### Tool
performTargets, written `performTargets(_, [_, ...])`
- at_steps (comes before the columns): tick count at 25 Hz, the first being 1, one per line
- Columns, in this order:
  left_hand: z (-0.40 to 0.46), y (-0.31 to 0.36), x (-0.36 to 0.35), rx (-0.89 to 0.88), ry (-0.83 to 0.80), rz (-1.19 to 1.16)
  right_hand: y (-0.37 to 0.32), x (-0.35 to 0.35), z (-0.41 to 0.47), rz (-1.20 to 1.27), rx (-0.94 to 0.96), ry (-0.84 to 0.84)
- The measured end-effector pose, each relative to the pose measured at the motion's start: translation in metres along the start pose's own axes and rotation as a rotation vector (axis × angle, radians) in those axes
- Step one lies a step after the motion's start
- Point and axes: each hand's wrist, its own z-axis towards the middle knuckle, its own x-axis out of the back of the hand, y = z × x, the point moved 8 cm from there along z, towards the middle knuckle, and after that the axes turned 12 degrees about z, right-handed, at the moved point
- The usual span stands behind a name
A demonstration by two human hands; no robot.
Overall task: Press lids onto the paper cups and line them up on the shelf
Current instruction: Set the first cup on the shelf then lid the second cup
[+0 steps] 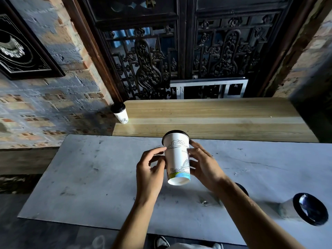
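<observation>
Both hands, left hand [150, 169] and right hand [203, 164], curl their fingers round the white illustrated paper cup [177, 159] with its black plastic lid [175, 132], tilted at mid-frame above the grey table [89, 177]. The lidding looks done (judging by the seated rim), so the carrying step is in hand. Next it needs standing on the pale wooden shelf [215, 115], in line with the lidded cup [120, 113] at the shelf's left end.

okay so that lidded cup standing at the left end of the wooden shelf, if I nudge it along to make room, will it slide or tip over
The lidded cup looks like thin paper, probably empty and light. It is tall and narrows to a small base, so a high push may tip it. Nudged low, it should slide on the smooth wooden shelf.
</observation>
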Motion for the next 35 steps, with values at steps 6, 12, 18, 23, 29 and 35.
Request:
performTargets(6, [0.000,0.008,0.002,-0.098,0.005,0.044,-0.003,-0.002,-0.001,0.006,0.005,-0.013])
performTargets(12, [0.001,0.003,0.000,0.013,0.000,-0.012,-0.004,0.003,0.000,0.032,0.002,0.016])
performTargets(18, [0.001,0.000,-0.001,0.046,-0.009,-0.027,-0.008,0.000,-0.002,-0.015,0.007,0.001])
performTargets(23, [0.003,-0.002,-0.002,0.031,-0.006,-0.014,-0.008,0.001,-0.002,-0.017,0.010,-0.006])
performTargets(29, [0.002,0.003,-0.005,0.036,-0.040,-0.065,-0.006,0.003,0.004,0.019,-0.003,0.019])
performTargets(35, [0.003,0.001,-0.004,0.059,-0.054,-0.065,-0.008,0.001,0.002,0.004,-0.011,0.000])
